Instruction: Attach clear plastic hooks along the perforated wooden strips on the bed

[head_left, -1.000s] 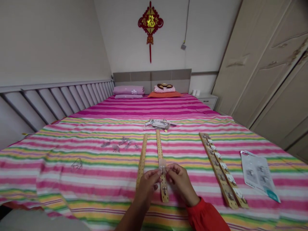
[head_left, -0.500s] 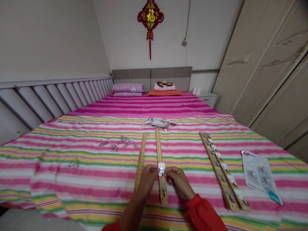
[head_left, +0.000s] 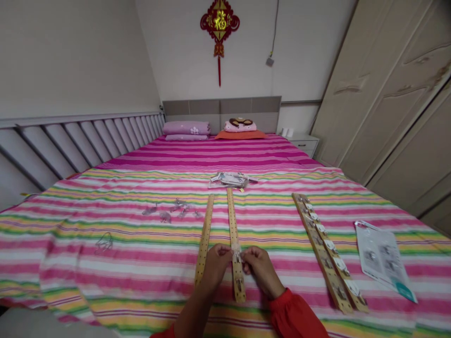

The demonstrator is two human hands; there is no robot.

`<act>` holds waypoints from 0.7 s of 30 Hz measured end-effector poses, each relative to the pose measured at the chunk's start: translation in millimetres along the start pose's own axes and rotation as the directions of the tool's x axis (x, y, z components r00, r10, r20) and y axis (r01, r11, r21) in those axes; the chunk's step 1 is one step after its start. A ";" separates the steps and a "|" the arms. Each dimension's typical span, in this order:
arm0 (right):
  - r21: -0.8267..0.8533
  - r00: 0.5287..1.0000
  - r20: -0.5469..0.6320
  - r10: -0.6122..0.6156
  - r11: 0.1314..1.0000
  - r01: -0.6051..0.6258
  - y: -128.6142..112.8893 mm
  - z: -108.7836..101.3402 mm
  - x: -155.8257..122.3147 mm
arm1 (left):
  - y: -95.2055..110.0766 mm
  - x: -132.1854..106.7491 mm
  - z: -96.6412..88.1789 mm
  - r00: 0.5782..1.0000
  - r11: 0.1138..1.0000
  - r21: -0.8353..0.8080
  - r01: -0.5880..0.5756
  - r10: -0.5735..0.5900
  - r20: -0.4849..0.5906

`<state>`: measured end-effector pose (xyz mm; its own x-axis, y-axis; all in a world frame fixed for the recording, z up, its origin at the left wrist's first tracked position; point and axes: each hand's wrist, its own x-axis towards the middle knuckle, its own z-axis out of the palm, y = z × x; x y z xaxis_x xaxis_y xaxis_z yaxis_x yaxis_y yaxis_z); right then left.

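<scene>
My left hand (head_left: 215, 265) and my right hand (head_left: 258, 267) meet over a perforated wooden strip (head_left: 233, 225) that lies lengthwise on the striped bedspread (head_left: 116, 263). Both pinch a small clear adhesive hook (head_left: 237, 254) and hold it down against the strip. One hook (head_left: 240, 283) is fixed lower on the same strip. A second bare wooden strip (head_left: 205, 234) lies just left of my left hand.
Two more strips (head_left: 326, 249) carrying several hooks lie to the right, beside a hook package sheet (head_left: 382, 259). Loose clear wrappers (head_left: 172, 210) lie at the left, an opened packet (head_left: 230, 180) beyond the strips. Pillows, headboard and a wardrobe stand further off.
My hands lowered the hook from above the strip down onto it. Its white face showed half a second ago; my fingertips have since closed over it.
</scene>
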<state>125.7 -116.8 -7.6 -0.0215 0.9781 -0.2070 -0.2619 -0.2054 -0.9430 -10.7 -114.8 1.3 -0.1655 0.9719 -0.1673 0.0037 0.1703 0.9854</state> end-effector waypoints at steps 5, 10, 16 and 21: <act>-0.021 1.000 0.002 -0.005 1.000 0.005 2.9 0.0 2.0 | -4.6 2.5 0.0 1.000 0.999 0.030 0.014 -0.014 -0.004; -0.047 1.000 0.004 -0.005 0.999 0.005 5.7 -0.8 4.1 | -3.4 3.3 0.8 0.999 0.996 0.088 -0.013 0.016 -0.036; -0.066 1.000 -0.001 -0.010 0.998 0.010 10.9 -2.0 7.3 | -4.1 3.1 2.2 1.000 0.991 0.130 0.003 0.001 -0.031; -0.051 0.999 -0.012 -0.053 0.997 0.052 11.3 -0.8 6.7 | -4.8 3.7 1.2 0.998 0.991 0.130 0.034 -0.026 -0.061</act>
<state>123.4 -112.6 -19.8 0.0036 0.9871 -0.1603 -0.2136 -0.1558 -0.9644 -10.2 -111.8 -4.0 -0.2252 0.9555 -0.1906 0.1267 0.2227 0.9666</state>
